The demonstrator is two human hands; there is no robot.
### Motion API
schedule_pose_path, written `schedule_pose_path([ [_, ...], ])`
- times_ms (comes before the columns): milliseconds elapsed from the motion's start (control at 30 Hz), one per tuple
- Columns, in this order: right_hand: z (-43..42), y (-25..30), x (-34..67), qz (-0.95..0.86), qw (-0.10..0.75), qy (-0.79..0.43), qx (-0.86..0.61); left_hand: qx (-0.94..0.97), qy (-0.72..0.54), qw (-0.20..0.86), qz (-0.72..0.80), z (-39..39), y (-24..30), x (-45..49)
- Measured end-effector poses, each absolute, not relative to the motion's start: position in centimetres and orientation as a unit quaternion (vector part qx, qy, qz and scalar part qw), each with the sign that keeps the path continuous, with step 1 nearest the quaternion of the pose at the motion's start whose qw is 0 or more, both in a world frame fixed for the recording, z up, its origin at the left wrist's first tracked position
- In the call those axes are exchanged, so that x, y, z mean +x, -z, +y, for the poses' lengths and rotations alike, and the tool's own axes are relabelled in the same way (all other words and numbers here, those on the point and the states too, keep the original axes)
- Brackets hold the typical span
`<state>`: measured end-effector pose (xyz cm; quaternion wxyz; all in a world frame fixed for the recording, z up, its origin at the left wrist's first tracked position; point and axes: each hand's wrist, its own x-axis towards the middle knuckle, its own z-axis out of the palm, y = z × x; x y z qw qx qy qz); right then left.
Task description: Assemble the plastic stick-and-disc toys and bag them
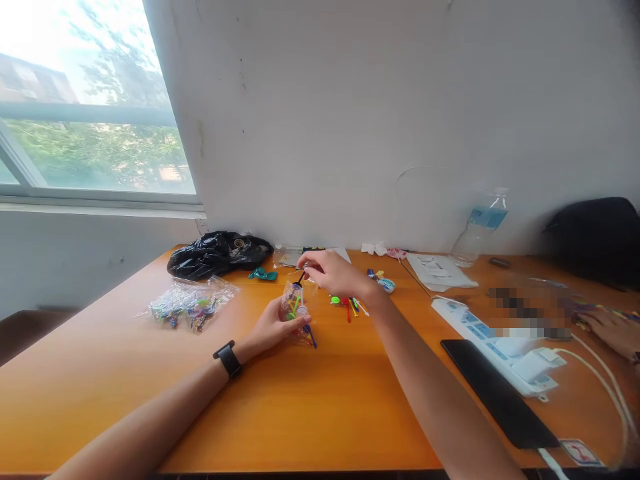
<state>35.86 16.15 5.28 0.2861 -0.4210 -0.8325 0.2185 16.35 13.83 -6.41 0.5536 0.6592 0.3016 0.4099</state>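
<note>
Tabletop (320, 407) is orange-brown at six o'clock; at seven, packet (288, 297) clear, its pieces (293, 312) green, white and blue, slim stick (299, 277) black; plastic bag (215, 257) black at nine; power strip (489, 343) white and blue at four.

The sticker (581, 453) seems to bear a "2" (other print is unreadable).

Strong daylight enters through the window (110, 133) at 10 o'clock, its upper corner blown out to white. A pale sheen spreads over the table (115, 347) at 8 o'clock; the black plastic bag (210, 257) at 9 glints. Detail in the clear packet (293, 303) at centre is soft. Toward 3 o'clock, the bottle (487, 219) looks stretched and the backpack (595, 240) dark and smeared, above a pixelated patch (530, 310).
</note>
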Motion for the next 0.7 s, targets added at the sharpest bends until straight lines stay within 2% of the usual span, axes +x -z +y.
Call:
schedule_pose_path([
  [167,16.1,-5.0,35.2,-0.827,0.289,-0.203,-0.438,0.658,-0.409,0.556,0.301,13.9,6.6,16.3],
  [367,16.3,-5.0,34.9,-0.818,0.291,-0.240,-0.433,0.639,-0.417,0.586,0.274,14.3,7.1,16.4],
  [533,16.2,-5.1,34.8,-0.804,0.333,-0.224,-0.438,0.645,-0.417,0.577,0.277,14.3,7.1,16.4],
  [700,16.1,-4.6,34.0,-0.806,0.292,-0.230,-0.460,0.659,-0.412,0.555,0.295,14.4,7.2,16.2],
])
